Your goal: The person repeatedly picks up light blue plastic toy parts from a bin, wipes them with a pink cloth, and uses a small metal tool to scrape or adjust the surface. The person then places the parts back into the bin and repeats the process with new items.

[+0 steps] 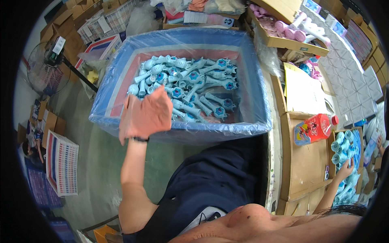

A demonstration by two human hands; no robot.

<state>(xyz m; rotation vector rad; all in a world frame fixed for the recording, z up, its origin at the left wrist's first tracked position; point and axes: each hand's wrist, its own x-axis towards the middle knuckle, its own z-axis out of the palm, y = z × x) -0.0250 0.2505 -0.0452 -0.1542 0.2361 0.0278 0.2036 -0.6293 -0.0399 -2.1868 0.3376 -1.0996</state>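
Observation:
My left hand (137, 133) reaches forward over the near left edge of a large plastic-lined blue bin (182, 128). A salmon-coloured cloth (149, 111) is in it and hides the fingers. Inside the bin lies a heap of light-blue plastic toy wands (194, 79), each with a flared end bearing a dark blue and pink centre. Far to the right, my right hand (345, 171) is at a carton (330, 156) of light-blue plastic toy parts (343, 146). Its fingers are bent around one of those parts, partly out of sight.
A red-capped bottle (318, 128) lies on cardboard at the right bench. Beyond it are a yellowish sheet (304, 91) and a carton of pink toy parts (298, 32). A fan (50, 67) stands at left near a striped box (63, 164). Another person's hand (380, 145) shows at far right.

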